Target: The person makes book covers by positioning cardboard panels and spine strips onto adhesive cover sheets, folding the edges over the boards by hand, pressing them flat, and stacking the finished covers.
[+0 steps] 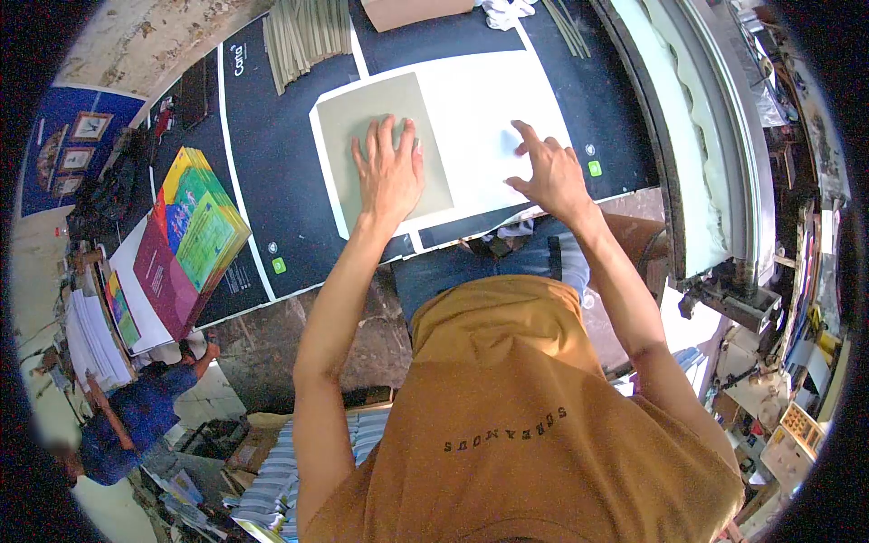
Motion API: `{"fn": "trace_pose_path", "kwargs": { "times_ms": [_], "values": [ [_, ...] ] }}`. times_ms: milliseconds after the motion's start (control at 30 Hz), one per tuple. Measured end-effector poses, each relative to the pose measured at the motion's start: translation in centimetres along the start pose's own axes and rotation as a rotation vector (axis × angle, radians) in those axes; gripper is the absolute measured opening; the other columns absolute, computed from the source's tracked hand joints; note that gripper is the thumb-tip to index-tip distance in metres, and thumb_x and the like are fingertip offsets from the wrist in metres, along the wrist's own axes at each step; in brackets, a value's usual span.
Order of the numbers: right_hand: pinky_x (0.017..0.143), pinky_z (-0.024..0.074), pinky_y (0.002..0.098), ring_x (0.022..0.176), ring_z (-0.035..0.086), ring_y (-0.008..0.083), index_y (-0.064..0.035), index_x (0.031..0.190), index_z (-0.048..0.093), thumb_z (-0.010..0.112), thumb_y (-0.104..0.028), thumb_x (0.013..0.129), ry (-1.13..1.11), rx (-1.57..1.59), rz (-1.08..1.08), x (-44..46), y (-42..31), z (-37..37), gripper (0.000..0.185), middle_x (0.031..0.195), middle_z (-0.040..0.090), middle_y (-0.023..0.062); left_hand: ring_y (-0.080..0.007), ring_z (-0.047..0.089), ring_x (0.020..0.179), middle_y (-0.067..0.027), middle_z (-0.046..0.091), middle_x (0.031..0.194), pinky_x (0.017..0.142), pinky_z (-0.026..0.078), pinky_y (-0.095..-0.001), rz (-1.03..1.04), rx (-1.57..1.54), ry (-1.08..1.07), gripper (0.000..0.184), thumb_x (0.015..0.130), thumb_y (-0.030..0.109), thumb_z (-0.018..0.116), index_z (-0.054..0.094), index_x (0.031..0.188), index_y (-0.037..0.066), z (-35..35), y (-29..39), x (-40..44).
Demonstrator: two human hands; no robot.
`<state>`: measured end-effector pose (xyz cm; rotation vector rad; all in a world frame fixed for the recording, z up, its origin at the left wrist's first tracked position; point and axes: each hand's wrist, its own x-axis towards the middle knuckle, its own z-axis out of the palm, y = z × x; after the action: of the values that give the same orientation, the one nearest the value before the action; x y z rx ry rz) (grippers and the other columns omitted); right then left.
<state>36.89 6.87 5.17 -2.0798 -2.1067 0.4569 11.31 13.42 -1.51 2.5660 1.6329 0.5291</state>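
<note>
A grey-beige board [342, 118] lies on the left half of a large white sheet [471, 90] on the dark table. My left hand [391, 170] rests on the board with its fingers spread, holding nothing. Over the right half of the sheet is my right hand [550, 172], its fingers apart and slightly curled. I see nothing in it; whether its fingertips touch the paper I cannot tell.
Long grey-beige strips [308, 36] and a cardboard box [416, 11] lie at the table's far side. Colourful printed covers [195, 235] are stacked at left. A large machine [683, 118] borders the right. Another person [136, 421] is at lower left.
</note>
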Motion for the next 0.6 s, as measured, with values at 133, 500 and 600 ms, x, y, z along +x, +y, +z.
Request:
{"fn": "trace_pose_path", "kwargs": {
  "times_ms": [133, 500, 600],
  "values": [
    [0.089, 0.0495, 0.0525, 0.108, 0.065, 0.0313, -0.0155, 0.149, 0.036, 0.085, -0.022, 0.075, -0.010, -0.002, 0.004, 0.07, -0.07, -0.09, 0.089, 0.108, 0.073, 0.0062, -0.0369, 0.038, 0.139, -0.0166, 0.043, 0.146, 0.117, 0.025, -0.0652, 0.002, 0.000, -0.010, 0.044, 0.100, 0.027, 0.055, 0.054, 0.142, 0.011, -0.07, -0.02, -0.03],
    [0.095, 0.0503, 0.0513, 0.110, 0.067, 0.0342, -0.0122, 0.152, 0.037, 0.084, -0.023, 0.076, -0.050, -0.007, 0.037, 0.13, -0.39, -0.57, 0.090, 0.113, 0.073, 0.0105, -0.0385, 0.037, 0.140, -0.0178, 0.041, 0.148, 0.116, 0.025, -0.0677, 0.003, -0.005, -0.035, 0.047, 0.100, 0.027, 0.056, 0.053, 0.143, 0.010, 0.16, -0.05, -0.06],
    [0.094, 0.0499, 0.0495, 0.110, 0.065, 0.0334, -0.0121, 0.151, 0.038, 0.084, -0.022, 0.075, -0.044, 0.003, 0.037, 0.19, -0.77, -0.86, 0.089, 0.113, 0.072, 0.0111, -0.0386, 0.041, 0.138, -0.0181, 0.046, 0.145, 0.112, 0.030, -0.0674, -0.002, -0.047, -0.023, 0.042, 0.101, 0.030, 0.055, 0.057, 0.138, 0.009, -0.16, -0.25, 0.03]
  ]
}}
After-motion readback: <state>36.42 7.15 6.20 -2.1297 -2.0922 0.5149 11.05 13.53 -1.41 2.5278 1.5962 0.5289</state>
